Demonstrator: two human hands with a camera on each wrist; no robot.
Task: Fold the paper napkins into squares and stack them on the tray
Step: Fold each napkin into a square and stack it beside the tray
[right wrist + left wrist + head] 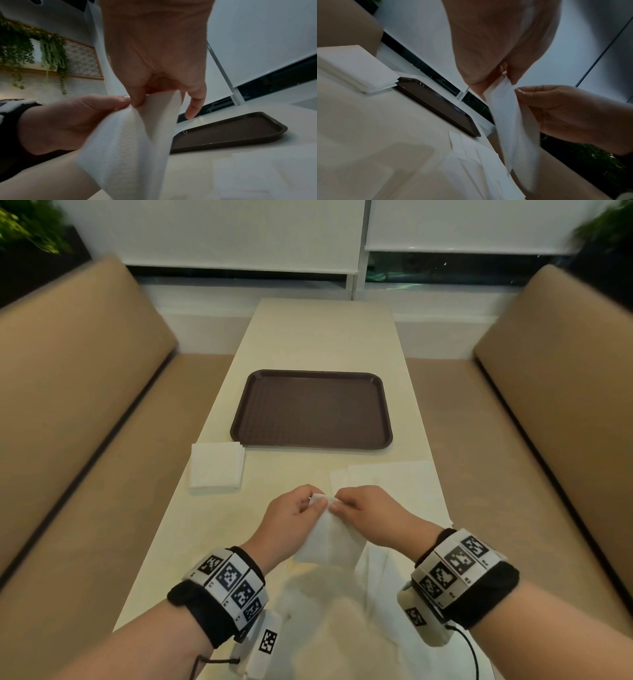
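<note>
A white paper napkin [330, 537] hangs above the table's near end, held up by its top edge. My left hand [298, 517] pinches its upper left corner and my right hand [368, 513] pinches the corner beside it, fingertips nearly touching. From the left wrist the napkin [513, 121] droops below my left hand [503, 75]; from the right wrist the napkin [130, 142] hangs from my right hand [142, 100]. A brown tray [311, 409] lies bare mid-table. A stack of folded napkins [216, 467] sits at its near left corner.
Several unfolded napkins [394, 484] lie spread on the table to the right and under my wrists. Tan bench seats [78, 405] flank the narrow cream table [325, 337]. A window with white blinds stands beyond the far end.
</note>
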